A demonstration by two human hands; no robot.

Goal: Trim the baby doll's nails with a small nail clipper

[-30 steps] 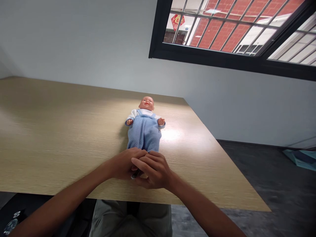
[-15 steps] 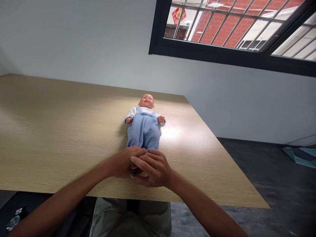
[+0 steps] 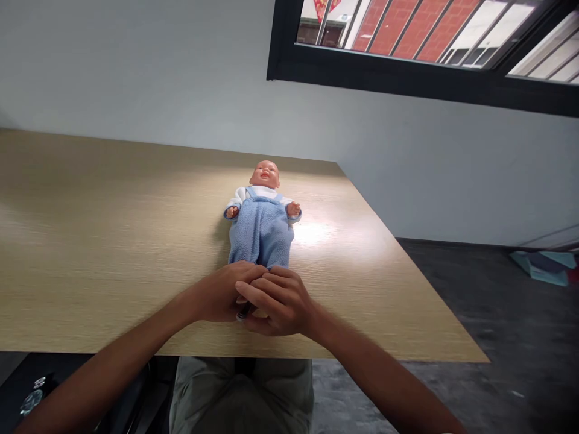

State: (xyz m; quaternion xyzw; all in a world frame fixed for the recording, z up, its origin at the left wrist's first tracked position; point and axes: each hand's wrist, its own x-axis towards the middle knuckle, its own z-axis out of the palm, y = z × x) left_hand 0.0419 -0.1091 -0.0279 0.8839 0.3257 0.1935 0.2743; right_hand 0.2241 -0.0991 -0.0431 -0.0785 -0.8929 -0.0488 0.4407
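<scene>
A baby doll (image 3: 261, 226) lies face up on the table, its head away from me. It wears light blue fleece overalls over a white long-sleeved top. My left hand (image 3: 228, 292) and my right hand (image 3: 280, 301) meet at the lower end of its legs, with the feet hidden behind them. Between the hands shows a small dark thing (image 3: 243, 311) with pale stripes; its kind is unclear. My right fingers are curled around it and lie over the left hand. The left fingers are bent and mostly covered, so what they grip cannot be made out.
The light wood table (image 3: 113, 241) has its near edge just in front of my lap and its right edge running over a dark floor (image 3: 443, 271). A barred window (image 3: 398, 36) is in the wall behind. A wristwatch (image 3: 34, 398) lies low at left.
The view has tilted slightly, so doll, table and window sit a little higher. My hands remain together at the doll's feet with nearly the same grip.
</scene>
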